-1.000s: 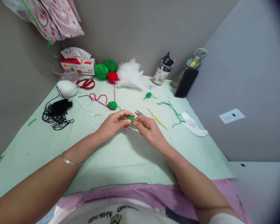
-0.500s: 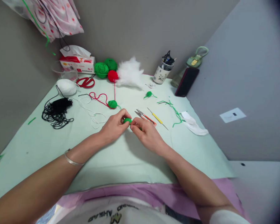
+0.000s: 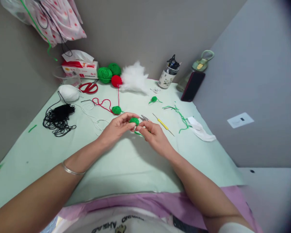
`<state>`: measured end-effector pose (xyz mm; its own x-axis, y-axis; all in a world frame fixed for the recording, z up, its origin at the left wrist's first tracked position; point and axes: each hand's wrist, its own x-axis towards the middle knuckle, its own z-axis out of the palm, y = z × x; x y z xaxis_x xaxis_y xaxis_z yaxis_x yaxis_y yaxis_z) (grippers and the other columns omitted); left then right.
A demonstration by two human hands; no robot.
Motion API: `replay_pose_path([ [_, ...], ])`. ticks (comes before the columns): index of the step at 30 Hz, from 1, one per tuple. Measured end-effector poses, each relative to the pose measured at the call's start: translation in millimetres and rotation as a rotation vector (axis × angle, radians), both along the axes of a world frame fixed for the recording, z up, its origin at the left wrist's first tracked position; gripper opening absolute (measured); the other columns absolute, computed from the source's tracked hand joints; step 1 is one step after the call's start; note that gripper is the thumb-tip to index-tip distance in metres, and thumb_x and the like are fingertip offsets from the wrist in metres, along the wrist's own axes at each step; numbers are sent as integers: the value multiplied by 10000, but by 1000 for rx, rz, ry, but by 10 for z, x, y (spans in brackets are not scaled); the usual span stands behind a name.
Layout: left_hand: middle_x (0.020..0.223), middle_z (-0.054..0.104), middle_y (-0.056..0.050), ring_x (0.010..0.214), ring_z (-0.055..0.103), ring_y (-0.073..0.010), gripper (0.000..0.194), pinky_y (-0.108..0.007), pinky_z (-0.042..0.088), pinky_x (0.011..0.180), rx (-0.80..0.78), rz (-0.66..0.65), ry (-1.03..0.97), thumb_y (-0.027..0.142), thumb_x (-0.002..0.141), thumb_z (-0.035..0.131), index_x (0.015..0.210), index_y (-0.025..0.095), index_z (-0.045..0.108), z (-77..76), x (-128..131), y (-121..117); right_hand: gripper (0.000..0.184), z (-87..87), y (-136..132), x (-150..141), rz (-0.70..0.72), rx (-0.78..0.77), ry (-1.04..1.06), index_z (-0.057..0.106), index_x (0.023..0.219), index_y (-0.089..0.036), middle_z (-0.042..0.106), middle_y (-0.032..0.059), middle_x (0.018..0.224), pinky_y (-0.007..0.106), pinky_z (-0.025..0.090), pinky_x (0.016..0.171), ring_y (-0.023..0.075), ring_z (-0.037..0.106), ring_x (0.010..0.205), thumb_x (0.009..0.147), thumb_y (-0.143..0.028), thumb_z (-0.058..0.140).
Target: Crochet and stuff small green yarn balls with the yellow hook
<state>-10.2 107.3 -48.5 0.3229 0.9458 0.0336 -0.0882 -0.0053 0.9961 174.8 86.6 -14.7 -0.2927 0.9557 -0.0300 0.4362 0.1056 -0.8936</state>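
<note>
Soft, even light in here washes the pale table (image 3: 131, 168), faint shadows lying toward six o'clock; blurred blackness eats the edge at two o'clock

Small, rounded piece of green yarn (image 3: 134, 121), in my left hand (image 3: 116, 128): higher than half a second ago, more exposed. Thin green yarn strand (image 3: 138, 133): now showing beside my right hand (image 3: 155, 135). Orange-handled metal snips (image 3: 145, 118): handles now mostly covered.

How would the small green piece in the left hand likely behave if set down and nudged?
The small green piece looks like yarn, so it is probably light and likely gives when squeezed. Its rounded outline suggests it might roll. The green strand below it looks thin, so probably limp.
</note>
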Motion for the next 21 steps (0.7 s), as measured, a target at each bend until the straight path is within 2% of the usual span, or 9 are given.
replay_pose_path([
  [4, 893, 680, 4, 785, 624, -155, 249, -307, 512, 786, 0, 25, -8, 241, 839, 670, 1083, 219, 712, 22, 39, -27, 240, -69, -48, -47, 21, 33, -63, 629, 805, -210, 477, -38, 623, 291, 263, 611, 136, 391, 585, 970, -345, 519],
  [9, 862, 679, 12, 767, 603, -161, 193, -300, 492, 749, -24, 88, 25, 161, 771, 631, 946, 200, 704, 34, 121, -50, 202, -165, -128, -134, 39, 148, -143, 535, 775, -230, 415, -51, 597, 304, 216, 606, 135, 331, 548, 967, -284, 506],
  [14, 721, 654, 26, 725, 623, -171, 133, -307, 490, 742, -94, 56, 25, 216, 778, 662, 908, 189, 671, 69, 83, -34, 255, -82, -24, -47, 97, -42, 59, 626, 765, -206, 437, -44, 629, 282, 262, 593, 127, 353, 592, 949, -358, 536],
  [17, 757, 666, 13, 758, 628, -167, 145, -296, 482, 751, -124, 55, -4, 231, 766, 699, 889, 188, 635, 101, 62, -46, 290, -27, 58, 39, 71, -74, 135, 706, 769, -195, 522, -20, 717, 271, 297, 603, 120, 389, 640, 919, -418, 596],
  [19, 778, 655, 9, 721, 611, -154, 166, -283, 478, 703, -152, 50, -27, 223, 755, 701, 897, 186, 624, 129, 54, -54, 288, -15, 100, 88, 30, -96, 148, 717, 753, -193, 541, -12, 764, 268, 304, 600, 115, 402, 653, 879, -445, 658],
  [21, 742, 617, 18, 629, 560, -128, 155, -257, 446, 611, -182, 56, -47, 207, 755, 676, 897, 181, 620, 162, 29, -44, 286, -5, 133, 135, 27, -190, 183, 714, 760, -196, 548, -16, 757, 268, 289, 575, 108, 384, 627, 841, -471, 711],
])
